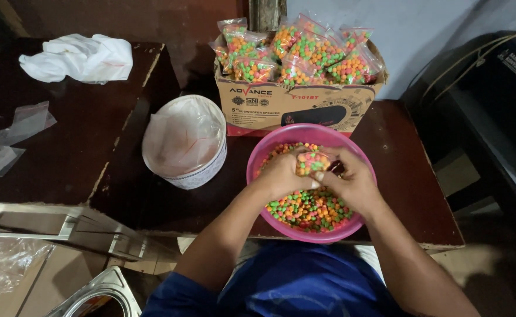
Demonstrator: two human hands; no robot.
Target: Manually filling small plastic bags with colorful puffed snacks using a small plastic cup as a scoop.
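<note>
Dark brown wooden tabletops (64, 152) fill the head view, two of them side by side with a seam running down between them. Near the front edge of the right-hand table stands a round pink plastic bowl (269, 154), partly filled with small orange, green and pink candy balls (310, 208). Both hands meet over the bowl's middle. The left hand (282, 174) and the right hand (352, 183) are closed together around a small clear plastic bag filled with the same coloured balls (312, 162), fingers curled on it from either side; the bag sits between the thumbs, just above the loose candy, and its long axis cannot be told because the hands cover most of it. Behind the bowl, touching its far rim, a brown cardboard box (293, 108) at the back edge holds a heap of filled candy bags (296, 53). To the left of the bowl, at the left edge of the same table, stands a white round tub lined with clear plastic film (184, 144). On the left table lie a crumpled white cloth (79, 57) near the back edge and empty clear bags (26, 122) toward the left edge. A blue garment (293, 282) shows below the forearms.
</note>
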